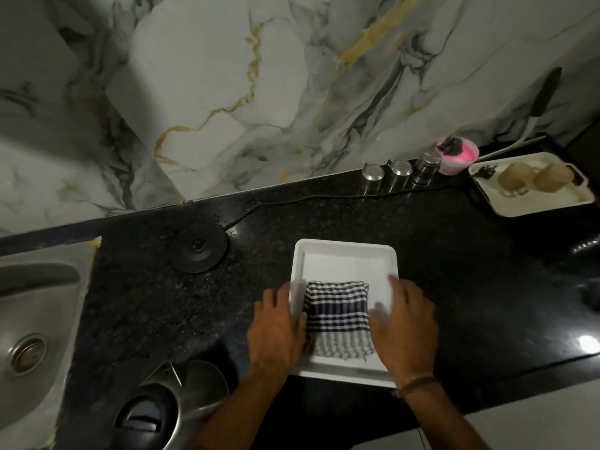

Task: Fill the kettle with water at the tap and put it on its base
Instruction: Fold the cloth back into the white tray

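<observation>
The steel kettle [162, 407] with its black lid stands on the black counter at the near left, beside the sink [35, 319]. Its round black base [198, 251] sits farther back on the counter, with a cord running right along the wall. My left hand [276, 326] grips the left rim of a white tray [344, 254]. My right hand [406, 316] rests on the tray's right side, its fingers on the tray. A folded blue-and-white checked cloth [337, 316] lies in the tray between my hands. No tap is in view.
Three steel tumblers [399, 172] stand against the marble wall at the back right. A pink tub [457, 155] is beside them. A second white tray [532, 203] holds two brown cups. A long-handled utensil [532, 115] leans on the wall.
</observation>
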